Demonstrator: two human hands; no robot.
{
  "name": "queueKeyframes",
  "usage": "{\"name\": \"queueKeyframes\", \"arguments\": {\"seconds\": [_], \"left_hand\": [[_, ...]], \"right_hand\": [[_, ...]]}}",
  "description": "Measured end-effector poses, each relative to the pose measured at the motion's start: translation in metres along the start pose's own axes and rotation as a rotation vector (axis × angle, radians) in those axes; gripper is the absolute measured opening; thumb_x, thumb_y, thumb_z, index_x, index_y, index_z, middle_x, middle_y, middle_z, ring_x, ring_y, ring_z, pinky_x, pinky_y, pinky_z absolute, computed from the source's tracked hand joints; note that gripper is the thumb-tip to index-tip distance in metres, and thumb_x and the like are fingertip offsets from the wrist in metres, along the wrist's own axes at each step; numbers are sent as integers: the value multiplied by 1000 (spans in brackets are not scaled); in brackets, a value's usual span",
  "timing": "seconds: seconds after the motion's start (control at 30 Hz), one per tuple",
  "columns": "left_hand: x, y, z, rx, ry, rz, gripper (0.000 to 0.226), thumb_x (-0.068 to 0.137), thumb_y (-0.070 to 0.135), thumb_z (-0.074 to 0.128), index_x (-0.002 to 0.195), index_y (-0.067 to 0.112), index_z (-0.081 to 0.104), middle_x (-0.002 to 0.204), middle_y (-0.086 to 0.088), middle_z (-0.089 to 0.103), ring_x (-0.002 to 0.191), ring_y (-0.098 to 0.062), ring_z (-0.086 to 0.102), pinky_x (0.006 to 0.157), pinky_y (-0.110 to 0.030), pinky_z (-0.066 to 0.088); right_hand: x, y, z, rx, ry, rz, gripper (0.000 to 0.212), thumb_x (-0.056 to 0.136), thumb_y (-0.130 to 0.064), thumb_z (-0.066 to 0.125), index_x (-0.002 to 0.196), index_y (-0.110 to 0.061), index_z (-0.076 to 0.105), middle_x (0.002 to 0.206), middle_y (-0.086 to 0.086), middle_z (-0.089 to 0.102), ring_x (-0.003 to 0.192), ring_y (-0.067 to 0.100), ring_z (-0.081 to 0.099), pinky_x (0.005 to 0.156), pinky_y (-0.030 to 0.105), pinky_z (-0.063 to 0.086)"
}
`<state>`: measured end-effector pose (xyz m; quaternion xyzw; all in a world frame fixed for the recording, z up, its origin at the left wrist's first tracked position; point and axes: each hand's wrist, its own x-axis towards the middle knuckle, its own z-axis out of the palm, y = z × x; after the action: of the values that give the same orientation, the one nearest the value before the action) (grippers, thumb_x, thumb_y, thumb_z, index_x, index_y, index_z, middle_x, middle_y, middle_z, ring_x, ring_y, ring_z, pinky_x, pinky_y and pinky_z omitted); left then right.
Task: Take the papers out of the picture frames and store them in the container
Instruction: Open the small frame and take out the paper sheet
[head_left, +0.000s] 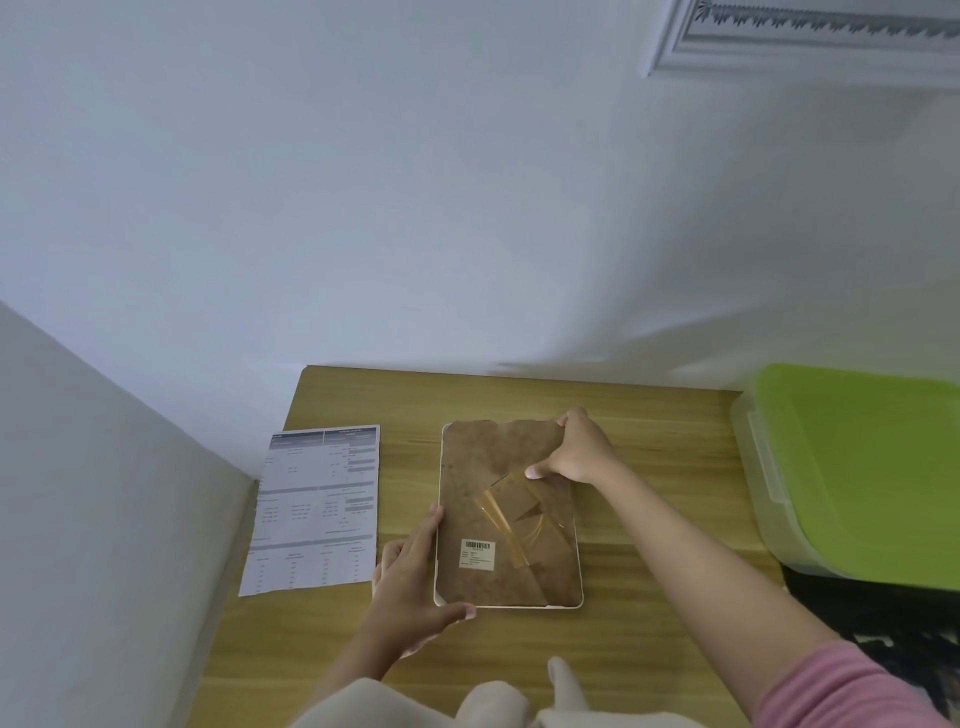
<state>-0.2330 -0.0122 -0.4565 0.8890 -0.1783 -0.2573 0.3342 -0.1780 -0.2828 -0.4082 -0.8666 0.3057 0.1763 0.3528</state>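
Note:
A picture frame (506, 519) lies face down in the middle of the wooden table, showing its brown backing board with a barcode label and strips of clear tape. My left hand (410, 582) holds the frame's lower left corner, thumb along the bottom edge. At the frame's upper right, my right hand (576, 449) pinches the backing board, fingers over the top edge and thumb on the board. A printed paper sheet (317, 512) lies flat to the left of the frame. The clear container with a green lid (862, 467) stands at the right, lid on.
The wooden table (649, 597) sits in a corner, with white walls behind and to the left. A white framed picture (810, 41) hangs on the wall at top right. A dark patterned floor area (893, 639) lies beyond the table's right edge.

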Motion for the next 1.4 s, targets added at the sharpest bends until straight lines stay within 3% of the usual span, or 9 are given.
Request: {"name": "queueKeyframes", "arguments": {"seconds": [0.17, 0.33, 0.5, 0.6, 0.77, 0.9, 1.07, 1.2, 1.4], "left_hand": [[-6, 5, 7, 18, 37, 31, 114, 58, 54, 75, 143, 44, 0, 148, 35, -9, 118, -4, 20, 102, -35, 27], [-9, 15, 12, 5, 29, 25, 107, 66, 34, 76, 145, 38, 4, 149, 31, -15, 117, 0, 12, 111, -44, 23], [-9, 16, 13, 29, 51, 48, 105, 66, 31, 77, 145, 37, 8, 148, 28, -13, 129, -10, 15, 113, -43, 24], [-7, 16, 12, 29, 67, 72, 104, 66, 30, 78, 144, 39, 11, 149, 24, -7, 132, -12, 13, 113, -44, 25], [-4, 14, 9, 34, 69, 90, 101, 63, 33, 76, 143, 36, 15, 136, 10, 13, 127, -14, 19, 113, -43, 26], [-3, 12, 10, 20, 57, 91, 101, 64, 33, 76, 144, 31, 14, 123, 9, 20, 118, -11, 23, 112, -36, 27], [-3, 9, 11, 19, 72, 98, 101, 64, 32, 76, 143, 30, 14, 121, 12, 20, 116, -9, 25, 111, -32, 27], [-2, 9, 10, 0, 81, 105, 100, 64, 30, 77, 143, 30, 15, 122, 10, 22, 117, -11, 27, 109, -30, 28], [0, 8, 4, -11, 93, 104, 101, 62, 26, 79, 143, 28, 18, 122, 8, 23, 118, -13, 31, 107, -32, 34]], "right_hand": [[-2, 3, -3, 27, -7, -29, 89, 55, -33, 91, 123, -11, 37, 118, 4, 51, 107, 22, 52, 80, 29, 43], [-7, 12, -1, 122, 6, -104, 80, 55, -30, 90, 112, -18, 33, 111, 2, 52, 99, 21, 54, 77, 32, 47], [-12, 19, -2, 236, -13, -169, 78, 60, -24, 88, 111, -22, 30, 105, 2, 51, 96, 21, 55, 74, 30, 48], [-15, 20, -4, 278, -26, -185, 76, 63, -19, 87, 113, -19, 30, 94, -3, 52, 83, 13, 56, 68, 25, 49], [-19, 22, -4, 306, -27, -202, 74, 65, -18, 86, 116, -20, 31, 92, -5, 50, 79, 7, 54, 60, 20, 45], [-27, 30, 6, 393, 47, -223, 71, 66, -23, 85, 120, -27, 38, 101, -9, 53, 93, 12, 58, 67, 22, 48], [-52, 56, 33, 437, 205, -230, 67, 73, -25, 80, 130, -31, 45, 96, 0, 59, 92, 9, 57, 77, 18, 44], [-84, 79, 58, 424, 206, -197, 68, 72, -28, 78, 132, -34, 45, 95, -3, 59, 94, 10, 58, 85, 27, 50], [-109, 88, 81, 372, 246, -232, 68, 68, -20, 81, 125, -39, 48, 110, -14, 54, 105, -1, 52, 91, 19, 44]]}}
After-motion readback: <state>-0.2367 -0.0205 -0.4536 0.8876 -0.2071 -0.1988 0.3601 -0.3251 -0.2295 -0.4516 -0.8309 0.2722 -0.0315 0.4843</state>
